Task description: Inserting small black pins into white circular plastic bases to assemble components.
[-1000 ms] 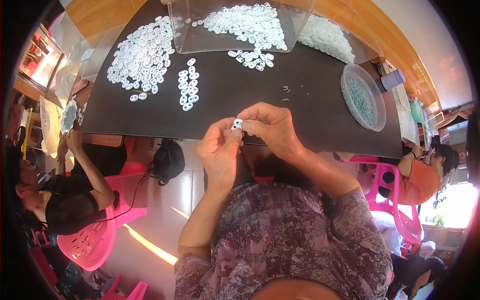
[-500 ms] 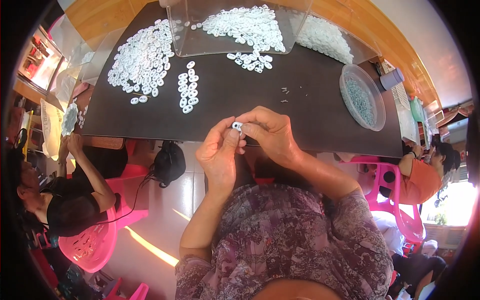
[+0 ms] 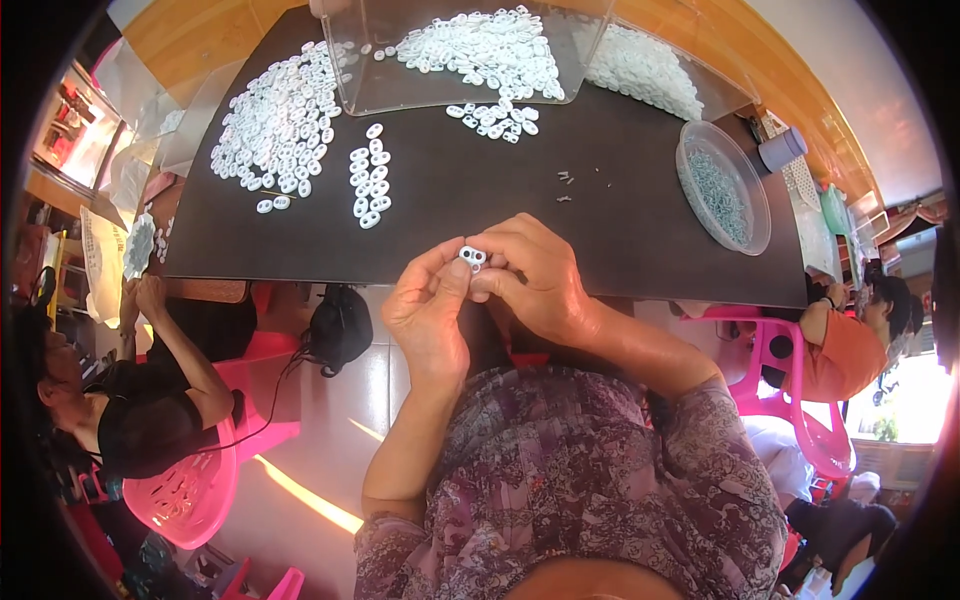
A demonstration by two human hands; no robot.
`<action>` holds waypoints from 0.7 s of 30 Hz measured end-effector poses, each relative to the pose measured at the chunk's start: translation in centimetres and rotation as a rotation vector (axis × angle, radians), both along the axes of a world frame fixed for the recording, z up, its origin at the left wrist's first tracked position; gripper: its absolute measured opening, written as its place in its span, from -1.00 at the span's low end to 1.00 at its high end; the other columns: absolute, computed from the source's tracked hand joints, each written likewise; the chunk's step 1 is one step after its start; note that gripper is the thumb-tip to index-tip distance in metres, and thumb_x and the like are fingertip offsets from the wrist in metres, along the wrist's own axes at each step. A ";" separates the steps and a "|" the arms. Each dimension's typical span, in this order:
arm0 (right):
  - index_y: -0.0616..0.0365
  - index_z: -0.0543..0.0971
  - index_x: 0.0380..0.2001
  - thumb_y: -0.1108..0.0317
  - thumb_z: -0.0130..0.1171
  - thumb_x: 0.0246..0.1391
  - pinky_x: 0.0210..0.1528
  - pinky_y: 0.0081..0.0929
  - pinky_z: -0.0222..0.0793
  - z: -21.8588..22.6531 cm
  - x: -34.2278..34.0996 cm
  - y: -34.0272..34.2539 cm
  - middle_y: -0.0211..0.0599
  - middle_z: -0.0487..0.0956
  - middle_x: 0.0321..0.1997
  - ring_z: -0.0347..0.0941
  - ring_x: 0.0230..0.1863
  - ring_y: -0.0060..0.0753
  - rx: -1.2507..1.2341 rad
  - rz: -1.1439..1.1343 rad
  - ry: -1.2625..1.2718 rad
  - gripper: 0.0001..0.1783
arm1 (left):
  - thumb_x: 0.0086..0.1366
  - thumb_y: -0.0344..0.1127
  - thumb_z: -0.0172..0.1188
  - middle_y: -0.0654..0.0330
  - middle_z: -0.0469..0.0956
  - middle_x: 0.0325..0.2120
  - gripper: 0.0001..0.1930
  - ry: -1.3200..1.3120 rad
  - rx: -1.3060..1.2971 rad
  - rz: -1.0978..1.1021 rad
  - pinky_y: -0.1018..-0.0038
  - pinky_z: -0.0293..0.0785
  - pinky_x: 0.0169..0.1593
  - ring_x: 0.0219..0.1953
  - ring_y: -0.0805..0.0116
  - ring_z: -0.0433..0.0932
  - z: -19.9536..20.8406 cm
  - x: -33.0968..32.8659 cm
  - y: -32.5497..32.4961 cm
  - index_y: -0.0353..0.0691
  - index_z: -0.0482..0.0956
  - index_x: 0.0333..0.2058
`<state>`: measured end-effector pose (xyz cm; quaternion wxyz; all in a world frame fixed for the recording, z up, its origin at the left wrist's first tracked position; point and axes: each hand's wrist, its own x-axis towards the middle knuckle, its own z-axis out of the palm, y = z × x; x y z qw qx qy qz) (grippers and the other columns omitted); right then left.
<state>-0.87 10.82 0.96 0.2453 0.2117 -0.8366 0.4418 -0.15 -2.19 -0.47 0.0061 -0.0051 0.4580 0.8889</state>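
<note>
Just past the table's near edge, a small white oval plastic piece with two dark holes point(image 3: 472, 256) is held up between my hands. My left hand point(image 3: 430, 308) pinches it between thumb and fingers from the left. From the right, my right hand point(image 3: 535, 275) has its fingertips closed at the same piece; whether a smaller part sits in them is hidden. Beyond my hands, similar white pieces lie in a double row point(image 3: 370, 180). A few tiny metal screws point(image 3: 565, 178) lie on the dark table, right of centre.
A large heap of white pieces point(image 3: 275, 120) covers the table's left. Behind stands a clear plastic bin point(image 3: 455, 105), with another holding translucent parts point(image 3: 645, 75). At right are a round clear tub of screws point(image 3: 722, 200) and a purple cup point(image 3: 782, 150). People sit at both sides.
My right fingers have shifted slightly on the white piece, so both its holes now show. My left hand stays pinched on it. The view has moved a little.
</note>
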 end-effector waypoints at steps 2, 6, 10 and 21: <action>0.24 0.52 -0.34 0.54 0.24 -0.27 -0.42 -0.42 0.34 -0.1 0.1 0.1 -0.24 0.49 -0.43 0.39 -0.44 -0.28 -0.003 0.021 -0.014 -0.71 | 0.19 -0.52 0.15 0.15 0.55 -0.41 -0.79 -0.008 -0.035 0.013 0.61 0.43 -0.36 -0.45 0.49 0.47 -0.1 0.0 -0.1 -0.48 0.51 -0.19; 0.24 0.52 -0.34 0.55 0.24 -0.27 -0.43 -0.43 0.33 -0.1 0.5 0.0 -0.24 0.49 -0.44 0.38 -0.47 -0.30 -0.025 0.026 -0.048 -0.71 | 0.17 -0.56 0.14 0.13 0.54 -0.44 -0.84 0.016 -0.115 0.061 0.58 0.42 -0.47 -0.50 0.46 0.45 -0.2 0.0 -0.1 -0.47 0.55 -0.25; 0.23 0.51 -0.32 0.57 0.27 -0.29 -0.45 -0.45 0.33 0.0 0.8 -0.1 -0.25 0.50 -0.44 0.37 -0.49 -0.32 -0.079 0.023 -0.072 -0.67 | 0.17 -0.56 0.15 0.14 0.54 -0.43 -0.84 0.058 -0.122 0.048 0.58 0.42 -0.47 -0.50 0.47 0.45 -0.3 0.0 -0.3 -0.46 0.55 -0.26; 0.27 0.52 -0.29 0.62 0.25 -0.29 -0.44 -0.51 0.34 0.0 1.1 -0.5 -0.28 0.52 -0.45 0.38 -0.47 -0.41 -0.151 0.036 -0.042 -0.64 | 0.22 -0.52 0.12 0.23 0.43 -0.40 -0.77 0.166 -0.041 -0.004 0.60 0.39 -0.32 -0.40 0.51 0.41 -1.0 0.3 -0.3 -0.45 0.53 -0.15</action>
